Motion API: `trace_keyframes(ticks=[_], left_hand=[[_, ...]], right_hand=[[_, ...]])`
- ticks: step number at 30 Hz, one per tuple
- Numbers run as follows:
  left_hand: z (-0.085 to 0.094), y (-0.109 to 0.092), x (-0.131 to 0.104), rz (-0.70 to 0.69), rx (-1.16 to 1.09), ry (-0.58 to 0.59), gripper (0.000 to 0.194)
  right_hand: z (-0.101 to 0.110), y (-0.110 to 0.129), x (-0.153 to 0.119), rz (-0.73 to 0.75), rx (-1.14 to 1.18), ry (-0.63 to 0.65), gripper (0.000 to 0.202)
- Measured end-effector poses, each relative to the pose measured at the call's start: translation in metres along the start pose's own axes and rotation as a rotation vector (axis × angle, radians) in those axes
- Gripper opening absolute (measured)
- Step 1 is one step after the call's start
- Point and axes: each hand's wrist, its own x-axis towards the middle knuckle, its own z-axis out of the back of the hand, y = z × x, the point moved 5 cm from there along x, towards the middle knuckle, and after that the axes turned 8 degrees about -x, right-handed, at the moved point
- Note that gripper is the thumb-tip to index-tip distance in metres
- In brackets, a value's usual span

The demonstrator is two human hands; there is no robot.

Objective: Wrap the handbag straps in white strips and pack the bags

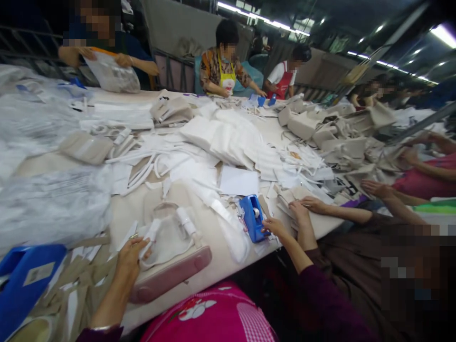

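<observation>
A pale handbag [174, 273] with a brownish-pink base lies tilted on the table before me. Its curved handle has white wrapping [185, 221] around it. My left hand [130, 254], with a ring and a bracelet, is closed on the wrapped handle's left side. Farther right, a blue tape dispenser [253, 219] with a white roll stands near the table edge. The fingers of my right hand [277, 229] are pinched together at the dispenser's near end. Any tape between them is too small to make out.
A second blue dispenser [30, 285] and beige strips [80, 289] lie at left. Plastic-wrapped goods [53, 204], white sheets [228, 140] and beige bags [302, 123] cover much of the table. A co-worker's hands [306, 209] work close by my right arm. Other people stand across the table.
</observation>
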Motion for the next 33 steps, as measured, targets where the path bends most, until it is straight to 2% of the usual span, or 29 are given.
trace_keyframes(ticks=[4, 7, 11, 16, 20, 23, 25, 27, 29, 31, 33], left_hand=[[-0.002, 0.001, -0.001, -0.008, 0.011, 0.016, 0.040], [-0.003, 0.000, -0.002, -0.020, 0.034, 0.026, 0.038], [-0.004, -0.002, -0.006, -0.011, 0.034, 0.001, 0.039], [-0.005, -0.002, -0.005, -0.017, 0.044, -0.005, 0.043], [-0.002, -0.003, -0.002, -0.079, 0.082, -0.005, 0.043], [0.004, -0.002, -0.005, -0.125, 0.111, -0.023, 0.042], [0.006, -0.001, -0.007, -0.145, 0.120, -0.002, 0.041], [0.006, 0.001, -0.006, -0.168, 0.111, 0.023, 0.040], [0.007, 0.003, -0.004, -0.197, 0.130, 0.051, 0.037], [0.009, 0.006, -0.003, -0.217, 0.153, 0.048, 0.033], [0.010, 0.009, -0.004, -0.221, 0.186, 0.035, 0.031]], right_hand=[[-0.015, -0.023, 0.003, -0.108, 0.052, 0.031, 0.018], [-0.009, -0.034, 0.000, -0.118, 0.101, 0.002, 0.023], [0.005, -0.053, -0.022, -0.137, 0.110, -0.013, 0.032], [0.002, -0.086, -0.042, -0.210, -0.004, -0.019, 0.025], [0.000, -0.091, -0.047, -0.207, -0.110, -0.062, 0.025], [-0.009, -0.082, -0.068, -0.205, -0.143, 0.021, 0.030], [-0.029, -0.068, -0.084, -0.180, -0.138, 0.143, 0.034], [-0.063, -0.041, -0.099, -0.140, -0.094, 0.312, 0.037], [-0.116, 0.004, -0.118, -0.111, 0.042, 0.571, 0.037], [-0.179, 0.064, -0.142, -0.077, 0.216, 0.856, 0.034], [-0.239, 0.120, -0.159, -0.010, 0.247, 0.957, 0.032]])
